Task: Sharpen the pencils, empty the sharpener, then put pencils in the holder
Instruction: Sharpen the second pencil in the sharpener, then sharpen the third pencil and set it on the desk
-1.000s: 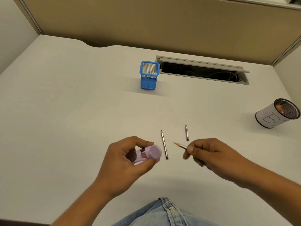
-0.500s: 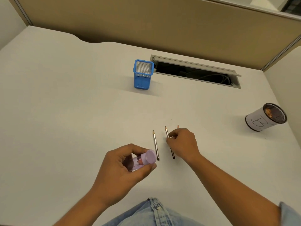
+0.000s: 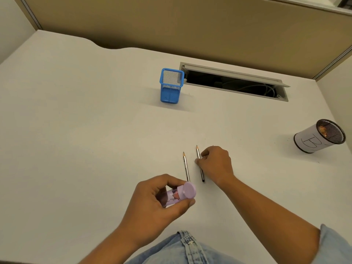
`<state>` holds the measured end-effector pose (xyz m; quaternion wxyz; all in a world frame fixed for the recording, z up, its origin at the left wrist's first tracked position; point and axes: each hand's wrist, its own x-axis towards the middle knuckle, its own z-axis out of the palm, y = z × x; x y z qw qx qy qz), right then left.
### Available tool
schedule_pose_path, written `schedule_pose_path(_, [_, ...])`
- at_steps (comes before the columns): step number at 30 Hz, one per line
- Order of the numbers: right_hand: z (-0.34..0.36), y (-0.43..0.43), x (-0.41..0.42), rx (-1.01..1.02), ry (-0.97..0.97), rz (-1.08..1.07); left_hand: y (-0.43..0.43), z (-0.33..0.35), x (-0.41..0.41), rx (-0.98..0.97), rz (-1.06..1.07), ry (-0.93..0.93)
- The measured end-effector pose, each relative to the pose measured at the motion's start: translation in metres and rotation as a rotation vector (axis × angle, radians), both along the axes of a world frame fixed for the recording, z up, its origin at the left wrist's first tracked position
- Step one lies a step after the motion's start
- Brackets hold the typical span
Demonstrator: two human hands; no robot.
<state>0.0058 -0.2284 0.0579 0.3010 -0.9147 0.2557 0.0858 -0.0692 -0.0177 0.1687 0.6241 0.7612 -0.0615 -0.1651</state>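
Our left hand [image 3: 152, 202] closes its grip on the purple sharpener [image 3: 179, 194] at the near counter [image 3: 76, 140], while our right hand [image 3: 215, 164] pinches the second pencil [image 3: 200, 164], lying near-to-far, tip far, just right of the first pencil [image 3: 185, 165].

This is an office cubicle. A broad white desk [image 3: 76, 130] with a curved cut-out along its back edge sits against a tan fabric partition panel [image 3: 190, 25] framed in grey metal trim. Set into the desktop is an open cable-access hatch [image 3: 234, 81] with cords visible inside. Desk stationery stands on the surface: a blue mesh pencil holder [image 3: 171, 85] near the hatch and a black mesh cup wrapped in white paper [image 3: 320, 136] marked with a handwritten letter B
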Motion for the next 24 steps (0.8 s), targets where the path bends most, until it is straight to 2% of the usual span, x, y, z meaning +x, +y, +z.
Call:
schedule_pose_path(13, [0.001,-0.001,-0.002,-0.010,-0.026,0.029,-0.004,-0.001,-0.009,0.019,-0.027,0.043])
schedule_pose_path(17, [0.007,0.003,-0.007,-0.027,-0.090,0.015,-0.002,0.000,-0.010,0.023,-0.022,0.050])
schedule_pose_path(24, [0.009,0.025,-0.022,-0.051,-0.135,0.142,0.001,-0.004,-0.012,0.032,-0.020,0.056])
